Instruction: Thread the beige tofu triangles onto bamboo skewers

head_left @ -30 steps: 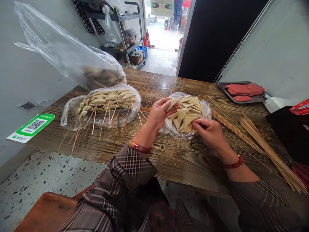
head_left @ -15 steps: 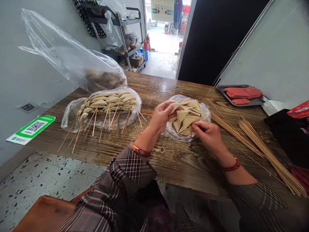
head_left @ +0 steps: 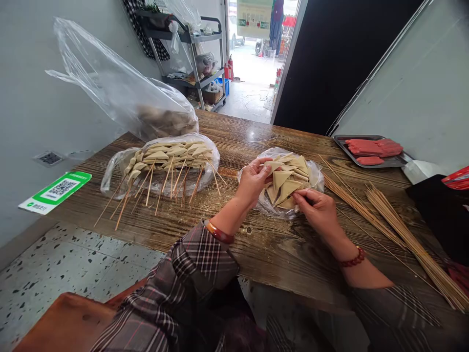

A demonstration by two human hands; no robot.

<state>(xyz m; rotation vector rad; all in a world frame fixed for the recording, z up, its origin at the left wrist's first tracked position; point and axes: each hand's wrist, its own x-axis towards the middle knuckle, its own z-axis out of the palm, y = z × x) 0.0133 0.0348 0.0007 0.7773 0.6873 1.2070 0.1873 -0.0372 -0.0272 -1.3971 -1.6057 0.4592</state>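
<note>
My left hand (head_left: pixel 255 180) is closed on a folded tofu-skin triangle (head_left: pixel 273 166), gripping it between thumb and fingers above a pile of similar beige triangles (head_left: pixel 287 188). That pile lies on a clear plastic bag (head_left: pixel 317 175) on the wooden table. At the pile's near right edge, the thumb and fingers of my right hand (head_left: pixel 315 208) are pinched together, touching the triangles. Whatever is between those fingertips is hidden. To the left, tofu-skin triangles threaded on skewers (head_left: pixel 172 154) rest on another plastic bag, with the stick ends pointing towards me.
Bare bamboo skewers (head_left: pixel 410 234) lie in bundles on the right of the table (head_left: pixel 234 230). Behind them is a dark tray (head_left: pixel 342 142) with reddish-pink pieces. A large plastic bag (head_left: pixel 120 88) stands at the back left, near a green QR-code card (head_left: pixel 58 190).
The whole view has shifted slightly, so everything sits a little further right and lower. Both hands keep nearly the same hold and place over the pile.
</note>
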